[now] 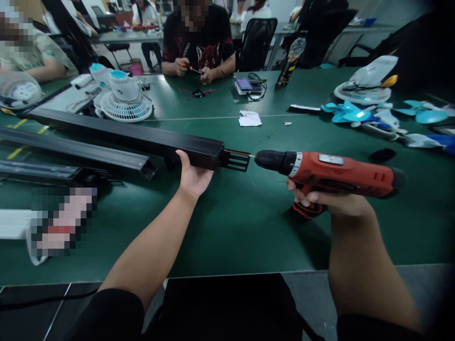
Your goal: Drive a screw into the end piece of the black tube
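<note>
My left hand [195, 176] is wrapped under the near end of a long black rectangular metal bar [170, 143], its thumb up along the side. A slotted black bracket [236, 160] sticks out from that end. In my right hand [330, 201] is a red cordless drill [341, 171], held by its handle and pointing left. The drill's bit meets the bracket area at the bar's end; exactly what the tip touches is too small to make out.
Two more black bars [88, 146] [39, 169] lie at left, by a pixelated item [67, 220]. White fans [126, 97] and blue fan blades [343, 112] lie farther back, with a bottle [291, 61]. Across the green table [227, 237], a person [199, 38] holds a screwdriver [192, 68].
</note>
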`<state>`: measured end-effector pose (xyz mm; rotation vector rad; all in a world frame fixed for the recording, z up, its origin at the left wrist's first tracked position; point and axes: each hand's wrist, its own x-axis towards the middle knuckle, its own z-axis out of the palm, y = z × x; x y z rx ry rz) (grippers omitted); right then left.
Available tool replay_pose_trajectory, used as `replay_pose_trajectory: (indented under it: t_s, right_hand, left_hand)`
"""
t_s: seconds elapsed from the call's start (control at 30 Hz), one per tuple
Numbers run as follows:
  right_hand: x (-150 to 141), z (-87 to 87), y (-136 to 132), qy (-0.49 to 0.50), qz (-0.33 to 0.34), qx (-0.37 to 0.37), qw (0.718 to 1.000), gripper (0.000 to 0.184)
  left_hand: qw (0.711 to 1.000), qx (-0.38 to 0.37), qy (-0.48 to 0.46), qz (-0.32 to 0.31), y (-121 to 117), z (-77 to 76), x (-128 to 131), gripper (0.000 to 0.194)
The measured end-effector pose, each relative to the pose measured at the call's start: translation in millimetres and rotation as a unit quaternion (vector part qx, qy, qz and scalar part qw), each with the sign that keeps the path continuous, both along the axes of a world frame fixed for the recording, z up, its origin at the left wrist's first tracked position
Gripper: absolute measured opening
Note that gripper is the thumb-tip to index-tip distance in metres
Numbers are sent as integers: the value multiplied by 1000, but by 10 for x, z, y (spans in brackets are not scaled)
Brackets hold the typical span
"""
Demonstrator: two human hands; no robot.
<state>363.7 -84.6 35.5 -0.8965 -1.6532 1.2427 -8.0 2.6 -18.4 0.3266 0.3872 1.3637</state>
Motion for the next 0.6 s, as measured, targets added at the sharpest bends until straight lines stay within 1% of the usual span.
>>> replay_pose_trajectory:
  t_s: [0.17,0.33,0.6]
  right_hand:
    - [6,-3,-9,-4,6,7,1000,32]
    - [-17,12,-23,8,5,-6,1000,35]
    - [30,-21,-15,-10,4,-10,1000,35]
  left_hand:
    - [1000,-11,14,13,-26,36,24,96]
    - [999,-9,34,25,-44,59,40,97]
    - [1000,12,15,13,-18,-23,-7,96]
